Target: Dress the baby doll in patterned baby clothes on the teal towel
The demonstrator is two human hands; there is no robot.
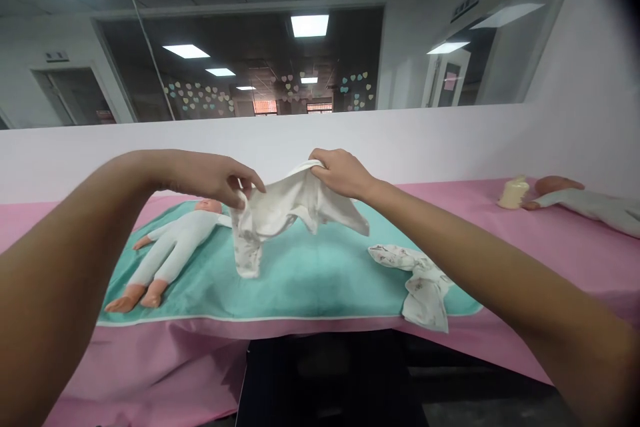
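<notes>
Left hand (pixel 217 179) and right hand (pixel 343 171) pinch a limp, wrinkled white fabric garment (pixel 280 205).

The surface (pixel 465 217) is covered with pink sheeting and carries a teal mat (pixel 310 287) edged in white; toward the far right, a pale yellow container (pixel 513 193) stands upright, just beside the hand of a doll (pixel 595 205) in a white suit, which is lying down and cut off by the picture edge. A white wall (pixel 425 137) runs behind the surface, with a wide glass panel (pixel 407 90) above it. Visible in the panel are lit rectangular ceiling lights (pixel 309 25), clusters of pastel heart-shaped decorations (pixel 186 86), and a doorway (pixel 80 97) at left beneath a small sign (pixel 57 56).
</notes>
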